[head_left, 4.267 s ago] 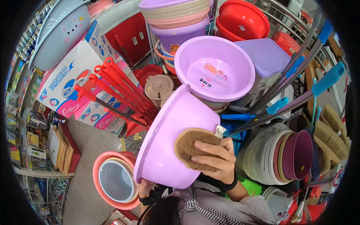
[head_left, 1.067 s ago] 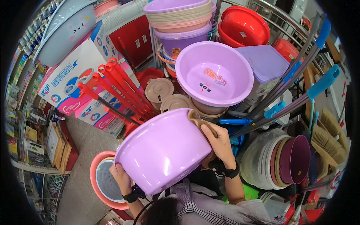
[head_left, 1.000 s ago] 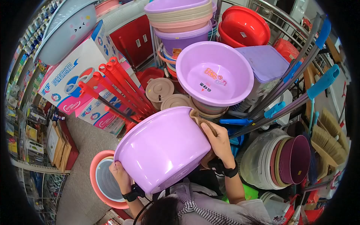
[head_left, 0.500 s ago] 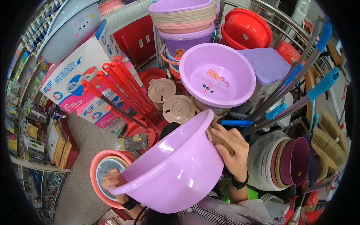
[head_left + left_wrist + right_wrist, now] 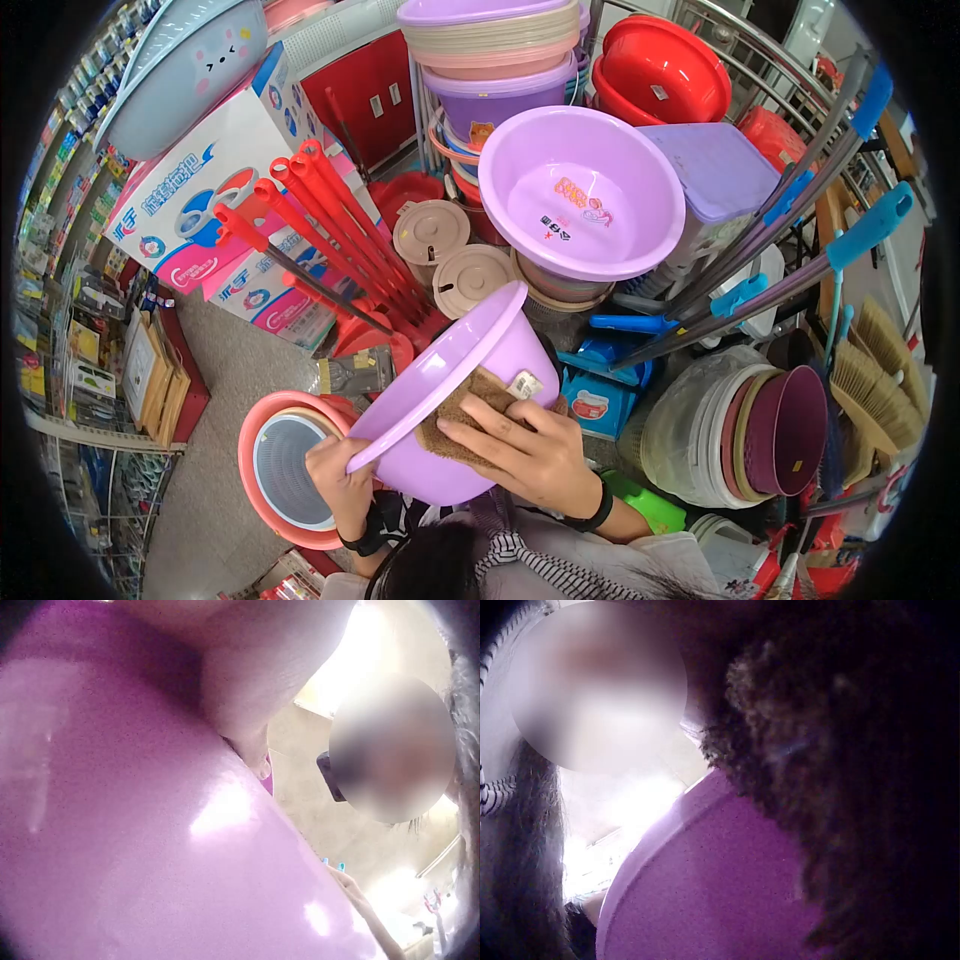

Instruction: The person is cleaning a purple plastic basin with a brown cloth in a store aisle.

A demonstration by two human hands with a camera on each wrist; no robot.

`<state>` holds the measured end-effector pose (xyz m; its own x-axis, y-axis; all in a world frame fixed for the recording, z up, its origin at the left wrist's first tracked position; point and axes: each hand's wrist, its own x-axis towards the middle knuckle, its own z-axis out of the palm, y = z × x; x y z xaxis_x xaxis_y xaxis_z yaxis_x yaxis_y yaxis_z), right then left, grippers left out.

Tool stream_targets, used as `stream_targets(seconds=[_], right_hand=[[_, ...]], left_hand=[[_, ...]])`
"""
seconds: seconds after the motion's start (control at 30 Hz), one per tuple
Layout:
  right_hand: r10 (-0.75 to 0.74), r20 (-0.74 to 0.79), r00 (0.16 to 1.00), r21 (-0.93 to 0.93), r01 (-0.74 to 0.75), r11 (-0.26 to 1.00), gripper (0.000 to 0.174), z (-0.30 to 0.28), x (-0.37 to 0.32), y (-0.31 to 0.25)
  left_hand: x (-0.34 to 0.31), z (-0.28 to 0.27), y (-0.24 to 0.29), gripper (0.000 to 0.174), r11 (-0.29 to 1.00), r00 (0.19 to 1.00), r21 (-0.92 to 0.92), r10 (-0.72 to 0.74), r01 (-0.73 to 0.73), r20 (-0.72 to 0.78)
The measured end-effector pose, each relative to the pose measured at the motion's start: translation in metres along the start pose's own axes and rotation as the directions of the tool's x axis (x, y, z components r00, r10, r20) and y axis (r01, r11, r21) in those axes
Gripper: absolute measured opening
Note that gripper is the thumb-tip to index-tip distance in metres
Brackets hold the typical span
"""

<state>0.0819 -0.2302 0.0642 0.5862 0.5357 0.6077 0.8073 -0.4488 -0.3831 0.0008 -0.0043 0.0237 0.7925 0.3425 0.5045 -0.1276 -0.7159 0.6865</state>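
Observation:
A glossy light purple plastic basin point(image 5: 420, 478) is held tilted in front of the person's chest, its hollow facing up and left. My left hand point(image 5: 338, 478) grips its rim at the lower left. With fingers spread over a brown fuzzy cloth point(image 5: 455, 408), my right hand point(image 5: 535, 450) holds it against the basin's outer wall; the thumb is hidden. Beside the cloth a white tag point(image 5: 525, 385) shows. The basin wall point(image 5: 172, 877) fills much of the left wrist view. Dark, shaggy cloth point(image 5: 772, 742) lies over the purple wall point(image 5: 705, 885) in the right wrist view.
Another purple basin point(image 5: 585, 195) sits on a stack just ahead. Red poles point(image 5: 330, 215) stand left of beige lidded buckets point(image 5: 472, 280). Blue-handled poles point(image 5: 780, 285) and nested bins point(image 5: 790, 430) are at right. A pink tub with a grey basket point(image 5: 290, 470) stands at lower left.
The basin has tipped and turned, bringing its hollow into view, and sits further left than half a second ago. My right hand and the cloth have moved left and down along its outer wall.

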Motion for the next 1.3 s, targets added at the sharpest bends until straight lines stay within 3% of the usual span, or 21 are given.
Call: stream_targets(seconds=[0.17,0.3,0.37,0.43,0.57,0.63,0.7,0.8,0.9,1.03,1.1,1.13,1.17,1.23,1.27,1.3], right_hand=[[0.113,-0.036,0.993,0.028,-0.112,0.993,0.044,-0.004,0.003,0.025],[0.472,-0.130,0.872,0.145,-0.454,0.879,0.034,0.011,0.006,0.060],[0.471,-0.143,0.870,0.164,-0.449,0.879,0.034,0.015,0.000,0.065],[0.464,-0.154,0.872,0.183,-0.436,0.881,0.035,0.014,-0.001,0.063],[0.078,-0.054,0.995,0.122,-0.071,0.990,0.044,0.003,-0.003,0.040],[-0.028,0.035,0.999,0.144,0.023,0.989,0.043,-0.004,0.000,0.026],[-0.036,0.050,0.998,0.196,0.026,0.980,0.042,-0.006,-0.001,0.027],[0.141,0.033,0.989,0.217,-0.145,0.965,0.034,-0.006,0.002,0.050],[0.559,0.016,0.829,0.426,-0.511,0.746,0.029,0.021,-0.008,0.087],[0.660,0.044,0.750,0.556,-0.568,0.607,0.031,0.026,-0.016,0.088],[0.629,0.021,0.777,0.612,-0.508,0.607,0.033,0.023,-0.015,0.081],[0.640,0.038,0.767,0.607,-0.526,0.595,0.032,0.017,-0.014,0.078],[0.646,0.036,0.763,0.606,-0.530,0.593,0.032,0.012,-0.014,0.074],[0.678,0.078,0.731,0.639,-0.558,0.529,0.031,0.006,-0.012,0.071],[0.677,0.074,0.732,0.637,-0.557,0.532,0.031,0.006,-0.011,0.072],[0.635,0.050,0.771,0.635,-0.515,0.575,0.031,0.005,-0.012,0.074]], left_hand=[[0.003,0.003,0.013,0.007,0.998,0.998,-0.016,-0.058,0.059,0.027],[-0.002,0.000,0.003,0.008,0.996,0.996,-0.011,-0.091,0.091,0.025],[-0.001,-0.002,0.004,0.008,0.996,0.996,-0.016,-0.084,0.084,0.028],[0.000,-0.002,0.003,0.008,0.997,0.997,-0.021,-0.077,0.077,0.023],[-0.002,-0.002,-0.006,0.008,0.993,0.994,-0.034,-0.109,0.109,-0.013],[-0.004,-0.003,-0.007,0.008,0.990,0.991,-0.041,-0.133,0.132,-0.019],[-0.005,-0.005,-0.008,0.008,0.992,0.994,-0.062,-0.113,0.113,-0.004],[-0.010,-0.005,-0.012,0.010,0.995,0.994,-0.020,-0.103,0.102,-0.046],[-0.017,-0.008,-0.022,0.017,0.986,0.984,-0.086,-0.150,0.142,-0.091],[-0.026,-0.011,-0.045,0.032,0.974,0.977,-0.164,-0.180,0.159,-0.117],[-0.026,-0.010,-0.047,0.049,0.897,0.868,-0.300,-0.408,0.324,-0.282],[-0.027,-0.011,-0.051,0.057,0.845,0.816,-0.349,-0.506,0.405,-0.279],[-0.026,-0.010,-0.051,0.057,0.845,0.819,-0.348,-0.506,0.406,-0.271],[-0.023,-0.009,-0.049,0.055,0.750,0.828,-0.557,-0.529,0.355,-0.185],[-0.021,-0.005,-0.048,0.055,0.749,0.828,-0.561,-0.529,0.353,-0.185],[-0.020,0.000,-0.047,0.053,0.667,0.790,-0.636,-0.597,0.388,-0.144]])
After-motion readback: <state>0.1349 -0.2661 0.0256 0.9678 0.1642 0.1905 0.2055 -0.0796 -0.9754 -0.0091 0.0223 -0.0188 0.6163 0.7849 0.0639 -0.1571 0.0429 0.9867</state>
